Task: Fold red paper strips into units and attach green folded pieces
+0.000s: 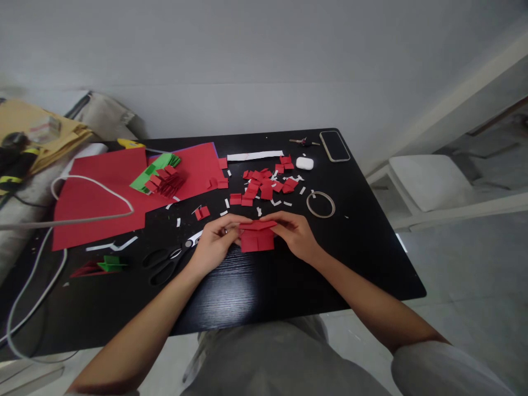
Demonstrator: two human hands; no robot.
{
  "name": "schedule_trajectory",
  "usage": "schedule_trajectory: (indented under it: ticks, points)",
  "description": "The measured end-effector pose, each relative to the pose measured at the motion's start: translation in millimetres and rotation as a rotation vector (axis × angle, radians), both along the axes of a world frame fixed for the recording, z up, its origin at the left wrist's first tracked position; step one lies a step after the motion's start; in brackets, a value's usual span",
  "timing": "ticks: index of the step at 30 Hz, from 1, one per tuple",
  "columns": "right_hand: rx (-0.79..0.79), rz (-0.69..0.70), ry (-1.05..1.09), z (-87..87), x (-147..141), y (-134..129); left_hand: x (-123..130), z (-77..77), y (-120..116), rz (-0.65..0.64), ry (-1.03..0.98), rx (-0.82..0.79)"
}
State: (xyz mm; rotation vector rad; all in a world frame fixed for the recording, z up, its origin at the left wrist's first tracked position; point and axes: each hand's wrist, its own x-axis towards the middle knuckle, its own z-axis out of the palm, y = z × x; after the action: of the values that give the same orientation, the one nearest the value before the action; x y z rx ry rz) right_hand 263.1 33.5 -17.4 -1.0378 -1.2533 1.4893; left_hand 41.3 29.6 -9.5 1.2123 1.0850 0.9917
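The front edge of the black table [289, 294] runs just ahead of the person's lap. Near this edge, left of centre, lie scissors [163, 269] with black handles, the blades directed toward the left hand [214, 242]. Farther left sits a small red-and-green folded piece [110, 264].

At centre, the folded red paper [258, 242] is positioned over the table, between both hands. The left hand grips its left end with thumb and fingers; the right hand [297, 234] grips its right end in the same manner. A crosswise folded band forms the paper's far edge.

Beyond the hands, small red folded pieces [266, 191] are heaped among white paper scraps. A thin ring [308, 207] lies to the right of the heap. At left, a stack of green and red folded strips [165, 179] rests on large red sheets [101, 206].

Toward the far edge are a white strip [253, 157], a white case [304, 163], keys [306, 142] and a phone [334, 146].
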Motion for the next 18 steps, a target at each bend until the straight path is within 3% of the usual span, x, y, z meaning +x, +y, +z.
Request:
schedule_trajectory:
  ticks: [12,18]
  points:
    - [-0.125,0.088,0.139,0.5,3.3,-0.4,2.7,-1.2,-5.2,0.064,0.156,0.175]
    - [-0.165,0.134,0.180,-3.2,3.7,0.6,4.0,-7.8,-7.5,0.034,0.117,0.157]
